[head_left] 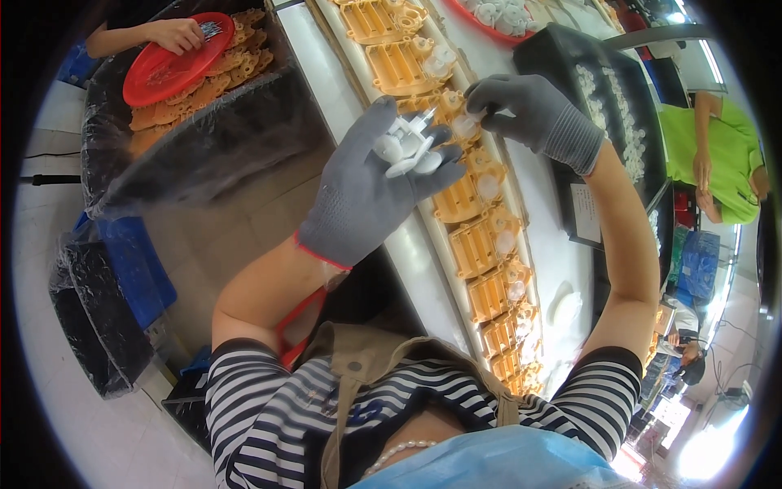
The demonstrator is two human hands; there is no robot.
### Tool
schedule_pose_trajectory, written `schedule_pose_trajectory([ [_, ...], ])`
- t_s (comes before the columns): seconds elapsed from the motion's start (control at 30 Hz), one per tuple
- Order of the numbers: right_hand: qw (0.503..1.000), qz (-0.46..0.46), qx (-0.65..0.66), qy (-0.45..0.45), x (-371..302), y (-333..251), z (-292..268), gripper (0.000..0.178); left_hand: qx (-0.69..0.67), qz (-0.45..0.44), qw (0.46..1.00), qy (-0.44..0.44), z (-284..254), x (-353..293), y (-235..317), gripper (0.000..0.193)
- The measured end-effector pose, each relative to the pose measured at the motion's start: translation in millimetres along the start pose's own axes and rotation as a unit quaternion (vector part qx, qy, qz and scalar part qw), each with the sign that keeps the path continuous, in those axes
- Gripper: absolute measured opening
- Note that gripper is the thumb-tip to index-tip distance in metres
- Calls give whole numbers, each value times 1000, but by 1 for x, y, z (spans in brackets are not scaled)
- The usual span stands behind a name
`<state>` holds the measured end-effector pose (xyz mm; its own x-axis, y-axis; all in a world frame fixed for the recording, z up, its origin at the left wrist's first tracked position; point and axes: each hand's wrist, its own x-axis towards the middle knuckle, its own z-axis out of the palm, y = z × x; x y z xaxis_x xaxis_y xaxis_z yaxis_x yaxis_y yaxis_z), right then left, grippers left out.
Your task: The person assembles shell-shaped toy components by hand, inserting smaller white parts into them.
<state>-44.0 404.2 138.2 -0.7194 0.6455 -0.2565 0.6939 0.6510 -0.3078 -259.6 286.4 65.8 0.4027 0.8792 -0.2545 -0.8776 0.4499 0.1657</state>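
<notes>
Small white plastic gears [407, 147], bunched, palm-held.

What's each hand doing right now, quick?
Left hand: closed around a bunch of white gears.
Right hand: fingertips pinched at a white piece on the orange housing.

You stand on a pale tiled floor [90, 424] that fills the lower left of the frame. A long white workbench [326, 73] runs from top centre toward lower right. Bright glare, perhaps a window [717, 444], sits lower right.
</notes>
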Motion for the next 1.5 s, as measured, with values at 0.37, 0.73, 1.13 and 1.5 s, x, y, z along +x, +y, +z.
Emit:
schedule_pose_trajectory([
  [0.37, 998, 36, 41, 35, -8, 2, 9, 17, 11, -17, 1000, -4, 5, -1, -2, 46],
  [0.73, 969, -171, 97, 148, -31, -63, -8, 27, 101, 6, 993, -61, 19, -7, -23, 45],
  [1.13, 978, -157, 5, 139, -71, -62, -1, 15, 46, -70, 994, -76, 21, -19, -35, 43],
  [1.5, 947, -197, -200, 157, -99, -81, 26, 28, 24, -134, 988, -76, 11, -34, -53, 36],
])
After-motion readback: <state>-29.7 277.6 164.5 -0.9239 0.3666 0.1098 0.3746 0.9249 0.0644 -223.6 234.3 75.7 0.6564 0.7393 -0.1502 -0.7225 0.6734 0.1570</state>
